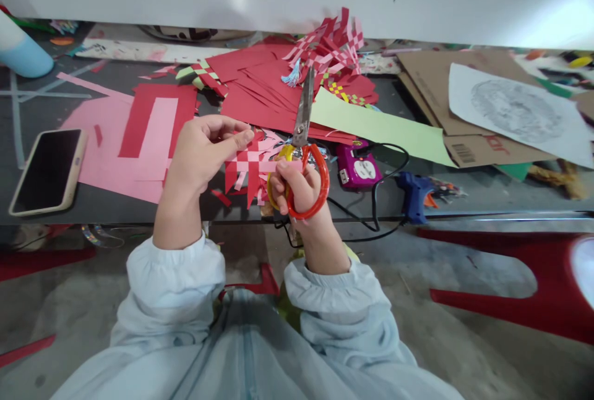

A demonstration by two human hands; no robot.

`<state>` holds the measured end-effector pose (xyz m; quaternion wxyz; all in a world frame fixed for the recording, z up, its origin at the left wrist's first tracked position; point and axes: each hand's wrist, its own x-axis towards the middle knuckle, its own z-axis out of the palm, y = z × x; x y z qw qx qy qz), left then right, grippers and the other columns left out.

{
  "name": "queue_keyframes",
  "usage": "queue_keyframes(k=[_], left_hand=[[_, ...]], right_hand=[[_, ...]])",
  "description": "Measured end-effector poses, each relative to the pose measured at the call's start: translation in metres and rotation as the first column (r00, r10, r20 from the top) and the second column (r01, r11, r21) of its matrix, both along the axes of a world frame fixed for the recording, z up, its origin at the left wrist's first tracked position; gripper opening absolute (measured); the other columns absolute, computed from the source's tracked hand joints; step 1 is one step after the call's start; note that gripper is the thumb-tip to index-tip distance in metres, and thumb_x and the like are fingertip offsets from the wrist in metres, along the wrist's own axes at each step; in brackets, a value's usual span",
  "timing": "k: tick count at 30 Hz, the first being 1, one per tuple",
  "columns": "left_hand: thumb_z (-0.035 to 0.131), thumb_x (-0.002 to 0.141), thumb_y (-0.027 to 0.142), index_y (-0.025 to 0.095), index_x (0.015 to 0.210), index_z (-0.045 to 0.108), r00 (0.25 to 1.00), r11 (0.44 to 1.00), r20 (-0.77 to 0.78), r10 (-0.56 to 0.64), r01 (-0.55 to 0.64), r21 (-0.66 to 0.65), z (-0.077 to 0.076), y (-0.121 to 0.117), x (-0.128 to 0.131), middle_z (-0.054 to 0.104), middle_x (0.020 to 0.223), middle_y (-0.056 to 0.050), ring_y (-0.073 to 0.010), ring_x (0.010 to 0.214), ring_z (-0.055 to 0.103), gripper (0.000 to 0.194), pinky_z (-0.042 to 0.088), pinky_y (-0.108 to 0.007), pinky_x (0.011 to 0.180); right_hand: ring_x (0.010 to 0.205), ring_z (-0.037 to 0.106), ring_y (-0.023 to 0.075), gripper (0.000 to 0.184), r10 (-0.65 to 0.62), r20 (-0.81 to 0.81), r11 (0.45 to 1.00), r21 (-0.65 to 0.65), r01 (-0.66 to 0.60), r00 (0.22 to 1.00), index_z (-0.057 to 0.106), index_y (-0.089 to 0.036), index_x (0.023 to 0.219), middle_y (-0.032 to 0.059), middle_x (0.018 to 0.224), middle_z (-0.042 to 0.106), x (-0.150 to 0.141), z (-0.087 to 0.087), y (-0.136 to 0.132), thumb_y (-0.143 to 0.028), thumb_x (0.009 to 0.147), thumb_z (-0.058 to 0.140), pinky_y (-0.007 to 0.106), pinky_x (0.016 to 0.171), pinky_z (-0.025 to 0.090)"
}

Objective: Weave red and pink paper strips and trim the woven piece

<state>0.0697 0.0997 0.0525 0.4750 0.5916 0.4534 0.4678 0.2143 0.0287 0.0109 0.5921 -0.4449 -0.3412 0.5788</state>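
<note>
My left hand (204, 149) pinches the top edge of a small woven piece of red and pink paper strips (248, 165), held just above the dark table's front edge. My right hand (297, 187) grips scissors (304, 122) with red and yellow handles; its fingers pass through the loops and also touch the right side of the woven piece. The blades are closed and point away from me, over a pile of red paper sheets (260, 88). Both wrists come out of light blue sleeves.
A phone (49, 170) lies at the left by pink paper (116, 159) with red strips. More woven pieces (331, 44), a pale green sheet (380, 128), a purple socket (357, 168), a blue glue gun (413, 193), cardboard (445, 94) and a drawing (515, 109) fill the right. Red stools (520, 276) stand below.
</note>
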Motion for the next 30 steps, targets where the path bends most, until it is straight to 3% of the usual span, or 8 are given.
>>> queue_keyframes(k=[7,12,16,22,27,30], left_hand=[[0.086,0.065,0.033,0.016,0.076,0.076,1.0,1.0,-0.011,-0.006,0.006,-0.001,-0.003,0.002,-0.001,0.066,0.064,-0.003,-0.0092,0.054,0.053,0.023,0.039,-0.024,0.049],[0.085,0.065,0.041,0.018,0.078,0.075,0.998,0.997,0.04,-0.053,0.055,-0.062,0.002,-0.001,-0.002,0.069,0.07,-0.003,-0.01,0.059,0.057,0.028,0.044,-0.023,0.053],[0.085,0.065,0.039,0.02,0.082,0.075,0.986,0.976,0.091,-0.139,0.152,-0.154,0.007,-0.005,-0.004,0.068,0.072,-0.001,-0.01,0.061,0.058,0.027,0.046,-0.023,0.056],[0.084,0.065,0.037,0.017,0.066,0.071,0.942,0.932,-0.093,-0.323,0.3,-0.203,0.008,-0.007,-0.004,0.065,0.061,0.0,-0.0107,0.055,0.055,0.024,0.043,-0.024,0.053],[0.084,0.064,0.034,0.016,0.059,0.068,0.955,0.944,-0.105,-0.278,0.251,-0.216,0.0,-0.006,0.0,0.061,0.054,0.0,-0.0107,0.049,0.053,0.025,0.039,-0.023,0.047],[0.084,0.064,0.031,0.016,0.061,0.07,0.976,0.956,-0.023,-0.218,0.209,-0.207,-0.005,-0.004,0.003,0.061,0.054,-0.001,-0.0107,0.047,0.053,0.021,0.039,-0.023,0.045]], right_hand=[[0.027,0.039,0.0033,0.035,0.003,0.007,1.0,-0.004,-0.003,1.0,0.045,-0.021,0.061,-0.0089,0.047,0.046,0.0,0.001,0.0,-0.041,0.085,0.061,0.02,0.031,0.032],[0.026,0.038,0.0026,0.039,-0.034,-0.022,0.999,-0.004,0.034,0.999,0.045,-0.019,0.055,-0.0083,0.043,0.044,0.0,0.001,0.002,-0.038,0.086,0.061,0.019,0.032,0.028],[0.026,0.037,0.0025,0.044,-0.053,-0.025,0.999,-0.011,0.053,0.998,0.044,-0.019,0.052,-0.0083,0.041,0.043,0.002,-0.001,0.005,-0.042,0.084,0.064,0.019,0.031,0.027],[0.027,0.04,0.0032,0.041,-0.088,-0.029,0.996,0.013,0.088,0.996,0.044,-0.02,0.057,-0.0087,0.046,0.047,0.005,-0.003,0.008,-0.045,0.081,0.067,0.019,0.029,0.024],[0.026,0.04,0.0033,0.04,-0.075,-0.042,0.996,0.039,0.077,0.996,0.045,-0.02,0.057,-0.0083,0.046,0.047,0.005,-0.005,0.008,-0.042,0.084,0.064,0.019,0.029,0.025],[0.026,0.038,0.0031,0.043,-0.045,-0.034,0.997,0.06,0.047,0.998,0.046,-0.019,0.055,-0.0077,0.042,0.044,0.004,-0.006,0.009,-0.043,0.088,0.06,0.019,0.029,0.027]])
